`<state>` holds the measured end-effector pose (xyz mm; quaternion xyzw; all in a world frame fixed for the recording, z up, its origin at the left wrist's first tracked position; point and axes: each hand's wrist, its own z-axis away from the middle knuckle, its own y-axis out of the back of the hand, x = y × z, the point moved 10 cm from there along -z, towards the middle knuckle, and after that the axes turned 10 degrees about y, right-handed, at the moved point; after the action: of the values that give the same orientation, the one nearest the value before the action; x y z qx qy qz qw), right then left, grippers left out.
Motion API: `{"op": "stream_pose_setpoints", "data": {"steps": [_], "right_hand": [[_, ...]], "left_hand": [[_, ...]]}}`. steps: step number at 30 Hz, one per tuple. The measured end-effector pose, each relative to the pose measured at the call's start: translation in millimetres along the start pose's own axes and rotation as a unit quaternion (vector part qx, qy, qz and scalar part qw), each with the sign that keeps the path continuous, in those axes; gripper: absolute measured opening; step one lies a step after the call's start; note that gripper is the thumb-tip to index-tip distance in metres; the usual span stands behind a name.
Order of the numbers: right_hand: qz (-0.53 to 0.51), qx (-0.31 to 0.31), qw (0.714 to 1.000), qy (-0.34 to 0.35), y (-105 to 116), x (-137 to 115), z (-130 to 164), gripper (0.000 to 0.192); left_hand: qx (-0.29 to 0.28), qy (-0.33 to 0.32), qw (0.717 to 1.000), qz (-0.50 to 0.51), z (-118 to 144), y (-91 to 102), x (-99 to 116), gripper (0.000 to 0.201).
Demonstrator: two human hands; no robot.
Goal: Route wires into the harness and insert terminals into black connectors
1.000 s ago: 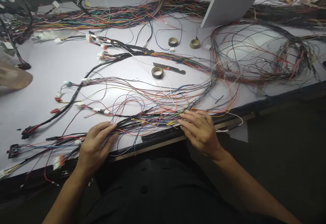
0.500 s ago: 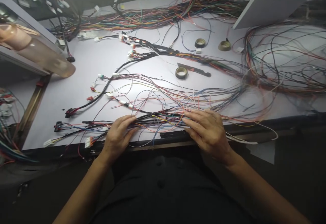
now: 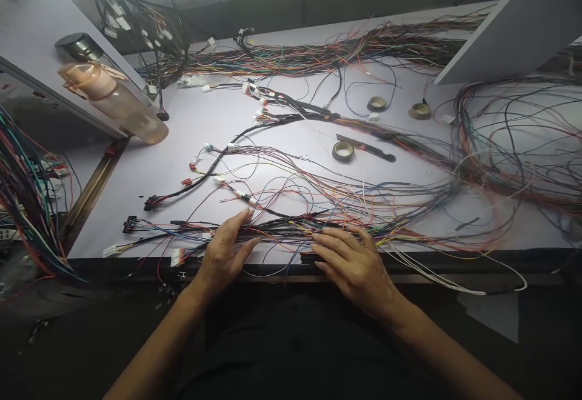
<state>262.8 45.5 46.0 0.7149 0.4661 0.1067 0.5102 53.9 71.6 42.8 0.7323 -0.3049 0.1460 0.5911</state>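
Both hands lie flat, fingers spread, gripping nothing: left hand [image 3: 222,253] and right hand [image 3: 353,265] press the wire bundle [image 3: 282,228] at the table [image 3: 150,170] edge (loose strands nearby could snag).

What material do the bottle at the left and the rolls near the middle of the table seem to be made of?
The bottle looks like clear, peach-tinted plastic: light passes through it, and its cap is dark and glossy. The rolls seem to be matte cloth or paper tape in a dull olive-brown wound on a core, though the exact kind cannot be told.
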Motion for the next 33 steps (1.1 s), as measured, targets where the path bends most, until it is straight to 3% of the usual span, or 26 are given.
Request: {"op": "stream_pose_setpoints", "data": {"steps": [3, 6, 9, 17, 23, 33], "right_hand": [[0.001, 0.022, 1.000, -0.003, 8.5, 2.6, -7.3, 0.023], [0.011, 0.051, 0.999, -0.008, 19.4, 6.3, -23.8, 0.026], [0.016, 0.070, 0.997, 0.012, 22.8, 2.4, -47.6, 0.028], [0.042, 0.011, 0.992, 0.118, -29.6, -29.4, -103.4, 0.040], [0.077, -0.079, 0.989, 0.095, -51.6, -15.7, -95.1, 0.015], [0.075, -0.056, 0.995, 0.023, -45.0, -14.6, -63.0, 0.038]], "left_hand": [[0.004, 0.011, 1.000, -0.013, -3.3, -1.0, 0.7, 0.057], [0.002, -0.019, 1.000, -0.008, -4.4, -4.2, 7.5, 0.036], [-0.001, -0.048, 0.999, 0.023, -3.2, -5.4, 13.0, 0.030], [0.012, -0.047, 0.997, 0.053, -1.5, -1.5, 14.4, 0.023], [0.018, -0.051, 0.997, 0.055, -1.7, -0.4, 11.8, 0.024], [0.015, -0.054, 0.997, 0.054, -3.3, -2.6, 5.4, 0.025]]}}
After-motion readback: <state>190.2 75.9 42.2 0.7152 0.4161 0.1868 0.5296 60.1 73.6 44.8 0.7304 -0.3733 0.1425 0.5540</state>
